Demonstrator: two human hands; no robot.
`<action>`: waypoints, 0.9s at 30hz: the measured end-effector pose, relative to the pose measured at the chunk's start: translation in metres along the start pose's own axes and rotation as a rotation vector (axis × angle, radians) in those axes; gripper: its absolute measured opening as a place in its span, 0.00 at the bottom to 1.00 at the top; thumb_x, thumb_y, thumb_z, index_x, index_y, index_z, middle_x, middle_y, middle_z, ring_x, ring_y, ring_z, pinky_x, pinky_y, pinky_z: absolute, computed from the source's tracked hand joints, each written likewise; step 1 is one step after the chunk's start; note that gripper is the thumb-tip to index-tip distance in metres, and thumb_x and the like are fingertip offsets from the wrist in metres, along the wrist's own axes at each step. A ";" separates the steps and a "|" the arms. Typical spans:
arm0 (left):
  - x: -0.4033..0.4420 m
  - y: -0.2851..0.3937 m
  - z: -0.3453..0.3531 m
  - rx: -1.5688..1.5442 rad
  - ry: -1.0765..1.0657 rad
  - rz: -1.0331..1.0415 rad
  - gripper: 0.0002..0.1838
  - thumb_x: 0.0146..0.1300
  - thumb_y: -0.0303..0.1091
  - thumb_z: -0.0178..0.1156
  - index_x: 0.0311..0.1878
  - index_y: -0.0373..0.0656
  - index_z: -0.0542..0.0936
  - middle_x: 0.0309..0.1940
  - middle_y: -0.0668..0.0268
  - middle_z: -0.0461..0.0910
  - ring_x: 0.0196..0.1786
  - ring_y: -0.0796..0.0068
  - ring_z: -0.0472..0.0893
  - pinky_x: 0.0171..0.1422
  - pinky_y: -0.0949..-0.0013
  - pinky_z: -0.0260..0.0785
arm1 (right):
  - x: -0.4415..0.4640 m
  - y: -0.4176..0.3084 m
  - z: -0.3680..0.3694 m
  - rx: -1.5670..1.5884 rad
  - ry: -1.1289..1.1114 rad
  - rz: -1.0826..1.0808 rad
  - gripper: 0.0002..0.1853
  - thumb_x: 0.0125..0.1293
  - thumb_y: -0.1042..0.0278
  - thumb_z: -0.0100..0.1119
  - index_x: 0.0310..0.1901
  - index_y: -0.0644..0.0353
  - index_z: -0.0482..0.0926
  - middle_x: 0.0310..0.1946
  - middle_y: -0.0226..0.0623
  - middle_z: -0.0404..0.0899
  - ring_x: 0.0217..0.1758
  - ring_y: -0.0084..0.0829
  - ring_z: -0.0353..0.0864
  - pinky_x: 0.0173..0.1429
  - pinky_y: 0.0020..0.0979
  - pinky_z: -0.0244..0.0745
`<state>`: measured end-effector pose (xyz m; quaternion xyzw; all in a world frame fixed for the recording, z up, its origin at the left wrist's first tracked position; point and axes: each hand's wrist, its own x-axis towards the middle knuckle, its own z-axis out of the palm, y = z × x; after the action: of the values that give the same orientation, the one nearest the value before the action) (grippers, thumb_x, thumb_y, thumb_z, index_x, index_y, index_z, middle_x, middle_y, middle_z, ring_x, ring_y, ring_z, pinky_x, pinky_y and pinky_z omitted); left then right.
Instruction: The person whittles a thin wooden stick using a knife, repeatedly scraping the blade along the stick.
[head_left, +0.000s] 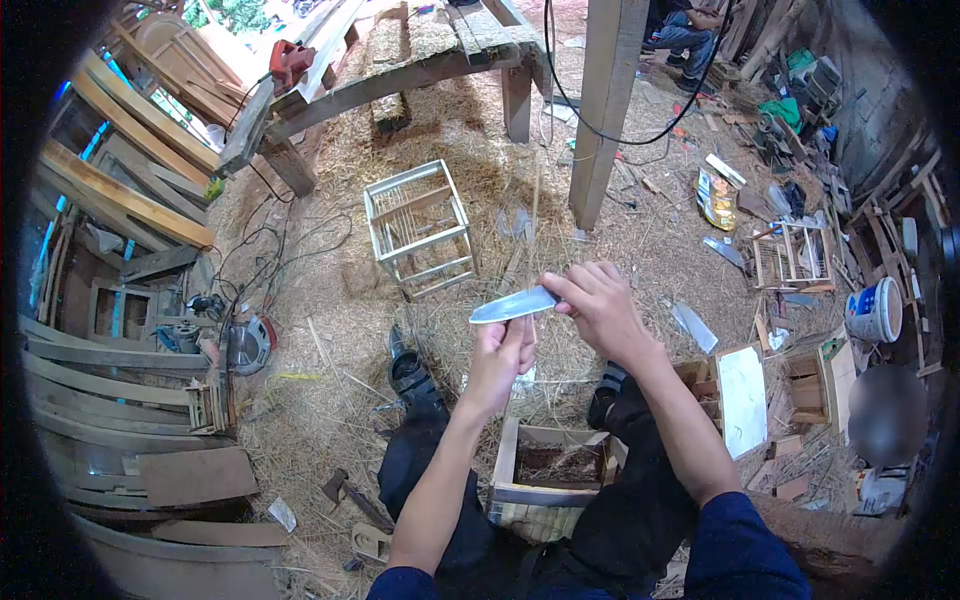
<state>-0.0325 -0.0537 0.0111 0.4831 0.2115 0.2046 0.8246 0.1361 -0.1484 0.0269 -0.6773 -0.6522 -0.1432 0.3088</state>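
A pale, flat blade-like piece [512, 306] with a pointed left end lies between my two hands, above the floor. My left hand [497, 362] is closed just below it, fingers pressed around a thin light stick that runs upward behind the blade. My right hand [598, 305] pinches the blade's right end between thumb and fingers. Beyond my hands a small wooden frame with thin bars [420, 230] rests on the shavings. Between my legs sits an open wooden box frame [550, 494].
A workbench [400, 82] with a red power tool [290, 62] stands ahead, beside a wooden post [607, 110]. Boards lean at the left near a circular saw [250, 343]. A white bucket [874, 310] is at the right. A seated person [688, 42] is far off.
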 end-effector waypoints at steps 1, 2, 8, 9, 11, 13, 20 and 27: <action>0.001 -0.004 0.000 0.037 0.003 -0.009 0.12 0.83 0.41 0.50 0.47 0.43 0.73 0.24 0.79 0.62 0.21 0.89 0.57 0.22 0.78 0.48 | 0.000 0.000 0.000 -0.012 -0.012 -0.010 0.20 0.63 0.62 0.66 0.57 0.50 0.82 0.32 0.31 0.73 0.40 0.34 0.77 0.47 0.38 0.67; 0.001 -0.007 -0.002 0.017 0.007 -0.018 0.12 0.83 0.40 0.51 0.47 0.41 0.75 0.25 0.78 0.64 0.23 0.88 0.59 0.24 0.77 0.53 | -0.001 0.000 0.000 -0.023 -0.023 -0.017 0.19 0.63 0.61 0.66 0.57 0.50 0.82 0.32 0.31 0.73 0.40 0.34 0.77 0.47 0.38 0.67; -0.004 -0.002 0.005 0.416 0.080 0.195 0.14 0.83 0.38 0.50 0.49 0.35 0.78 0.29 0.75 0.72 0.32 0.85 0.67 0.36 0.75 0.62 | 0.001 0.013 -0.010 -0.051 0.047 0.037 0.17 0.63 0.64 0.66 0.54 0.48 0.83 0.30 0.30 0.74 0.39 0.34 0.78 0.47 0.38 0.68; -0.007 -0.001 0.002 0.439 0.056 0.155 0.14 0.82 0.38 0.51 0.49 0.36 0.78 0.30 0.75 0.72 0.32 0.85 0.68 0.36 0.75 0.62 | -0.001 0.023 -0.011 -0.105 0.081 0.077 0.16 0.64 0.64 0.66 0.54 0.49 0.83 0.30 0.31 0.75 0.39 0.34 0.78 0.47 0.38 0.68; -0.013 -0.006 -0.003 0.482 0.008 0.073 0.14 0.82 0.38 0.52 0.50 0.36 0.78 0.30 0.75 0.73 0.33 0.86 0.68 0.37 0.75 0.62 | -0.008 0.051 -0.021 -0.213 0.147 0.160 0.16 0.64 0.66 0.66 0.53 0.49 0.83 0.31 0.31 0.76 0.39 0.34 0.79 0.48 0.38 0.68; -0.012 -0.011 -0.001 0.470 0.006 0.071 0.14 0.82 0.41 0.52 0.48 0.38 0.78 0.28 0.76 0.70 0.31 0.86 0.66 0.35 0.76 0.61 | -0.008 0.057 -0.032 -0.217 0.132 0.234 0.15 0.65 0.67 0.65 0.54 0.49 0.83 0.32 0.32 0.79 0.41 0.34 0.80 0.50 0.38 0.69; 0.000 0.005 -0.003 0.115 -0.044 -0.110 0.14 0.83 0.43 0.48 0.58 0.43 0.72 0.24 0.76 0.64 0.21 0.90 0.59 0.23 0.79 0.49 | -0.004 0.026 -0.008 -0.108 0.079 0.138 0.17 0.65 0.63 0.65 0.55 0.51 0.82 0.33 0.33 0.76 0.41 0.35 0.79 0.49 0.38 0.69; 0.005 -0.007 -0.005 0.123 0.045 -0.092 0.14 0.82 0.42 0.51 0.55 0.41 0.74 0.24 0.79 0.62 0.19 0.91 0.57 0.21 0.79 0.46 | -0.001 -0.009 0.008 -0.032 0.003 -0.024 0.18 0.61 0.61 0.69 0.53 0.49 0.82 0.31 0.29 0.75 0.38 0.32 0.78 0.46 0.35 0.70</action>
<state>-0.0304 -0.0510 0.0019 0.5179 0.2641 0.1638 0.7970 0.1260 -0.1449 0.0224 -0.6740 -0.6575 -0.1584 0.2970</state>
